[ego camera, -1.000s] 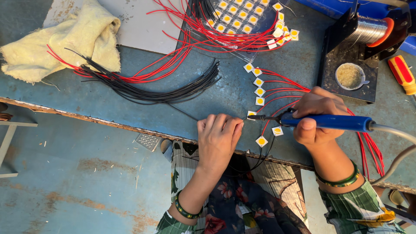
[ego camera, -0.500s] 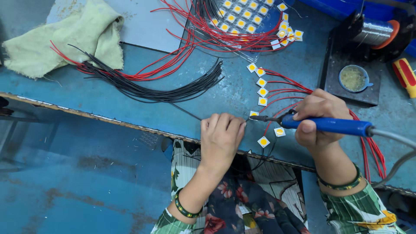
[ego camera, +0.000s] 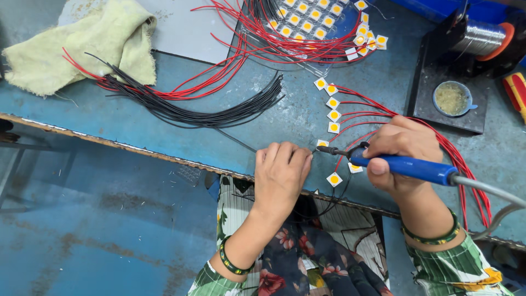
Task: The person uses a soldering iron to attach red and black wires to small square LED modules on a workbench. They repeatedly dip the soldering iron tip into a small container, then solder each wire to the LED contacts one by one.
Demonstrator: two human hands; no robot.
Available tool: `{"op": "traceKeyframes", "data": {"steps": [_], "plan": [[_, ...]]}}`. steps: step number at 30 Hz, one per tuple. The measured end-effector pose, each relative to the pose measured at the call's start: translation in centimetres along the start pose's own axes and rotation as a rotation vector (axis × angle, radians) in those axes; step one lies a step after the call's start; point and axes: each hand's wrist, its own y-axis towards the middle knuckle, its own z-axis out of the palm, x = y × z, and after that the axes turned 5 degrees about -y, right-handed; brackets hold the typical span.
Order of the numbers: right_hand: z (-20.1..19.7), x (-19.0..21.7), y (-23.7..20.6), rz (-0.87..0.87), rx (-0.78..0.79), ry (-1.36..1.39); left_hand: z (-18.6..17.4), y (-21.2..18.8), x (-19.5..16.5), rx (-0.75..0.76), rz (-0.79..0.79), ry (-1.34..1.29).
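Head camera: a person's right hand (ego camera: pixel 402 151) grips a blue-handled soldering iron (ego camera: pixel 408 166), fingers wrapped tight around the smooth plastic grip, its dark metal tip pointing left toward the left hand's fingertips. Compared with a second ago, the tip sits closer to those fingertips and the left hand (ego camera: pixel 281 172) has edged up over the bench edge; the work at the joint appears to be under way rather than finished. The left hand's fingers are curled narrow and pressed down, pinching something against the worn blue-painted metal bench (ego camera: pixel 164 131); what they hold is hidden beneath them, though a thin black wire (ego camera: pixel 235 140) runs toward them. Just right of those fingertips lies a small square white chip with a round yellow centre (ego camera: pixel 334 178), flat on the bench; a column of like chips with glossy red leads (ego camera: pixel 332 102) stands beyond the iron's tip. Farther from the left fingers, a bundle of slim black insulated wires (ego camera: pixel 208 112) fans across the bench, near a rumpled pale-yellow cloth (ego camera: pixel 87 46). Beyond the right knuckles sit a round tin of dull paste (ego camera: pixel 451 98) on a dark stand and a spool of silvery solder wire (ego camera: pixel 485 37).
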Motion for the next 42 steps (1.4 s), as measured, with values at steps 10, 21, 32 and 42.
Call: {"op": "traceKeyframes", "data": {"steps": [10, 21, 32, 42], "plan": [[0.0, 0.7, 0.8, -0.039, 0.083, 0.030, 0.1, -0.1, 0.2, 0.016, 0.014, 0.026], [0.3, -2.8, -2.0, 0.008, -0.553, 0.060, 0.4, 0.0, 0.2, 0.007, 0.020, 0.053], [-1.3, -3.7, -1.2, 0.112, -0.605, -0.029, 0.5, -0.7, -1.1, 0.017, 0.033, -0.003], [-1.2, -3.1, -0.6, 0.144, -0.570, -0.027, -0.2, -0.7, -2.8, 0.047, 0.028, -0.091]]}}
